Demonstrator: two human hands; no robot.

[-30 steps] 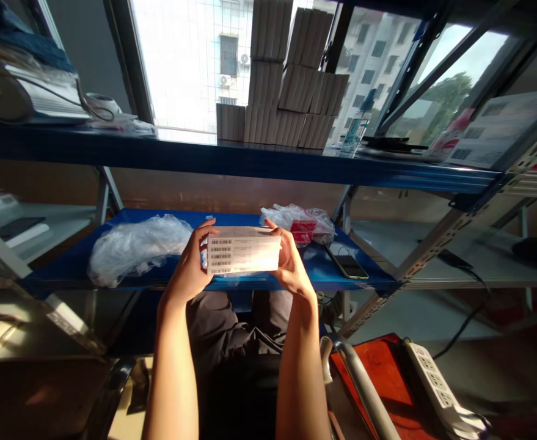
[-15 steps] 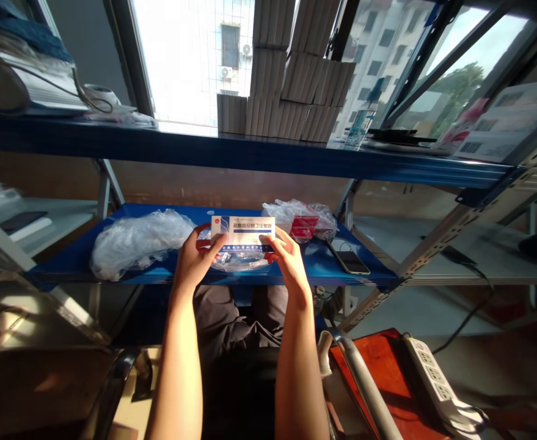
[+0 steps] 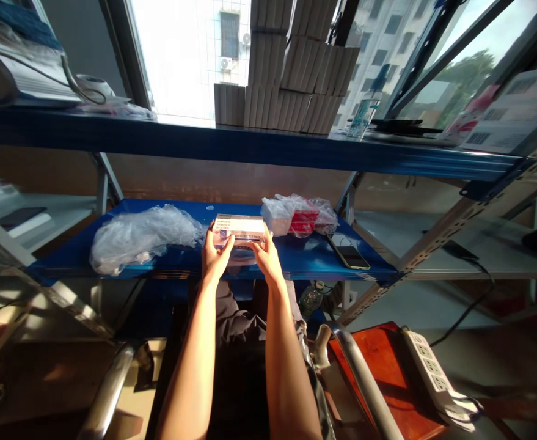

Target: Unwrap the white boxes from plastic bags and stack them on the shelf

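Note:
A small white-and-blue medicine box (image 3: 238, 225) with printed text is held up over the blue shelf. My left hand (image 3: 215, 253) grips its left end, thumb on the front. At the right end my right hand (image 3: 267, 252) holds it the same way. The box is tilted, so a printed side face shows above the darker front. Beneath it, something clear on the shelf is mostly hidden by the hands. A crumpled clear plastic bag (image 3: 144, 237) lies left of the hands. To the right sit plastic-wrapped boxes (image 3: 277, 217), one with a red panel (image 3: 302, 223).
A phone (image 3: 350, 255) lies at the right of the blue shelf (image 3: 295, 260). Grey boxes (image 3: 295, 79) are stacked on the upper shelf before the window. Chair armrests (image 3: 360, 379) flank me. A power strip (image 3: 433, 373) rests on a red-brown surface (image 3: 387, 366) at lower right.
The box has tipped so that its upper side face shows instead of mainly its front. My left hand has shifted right, and both arms are closer together.

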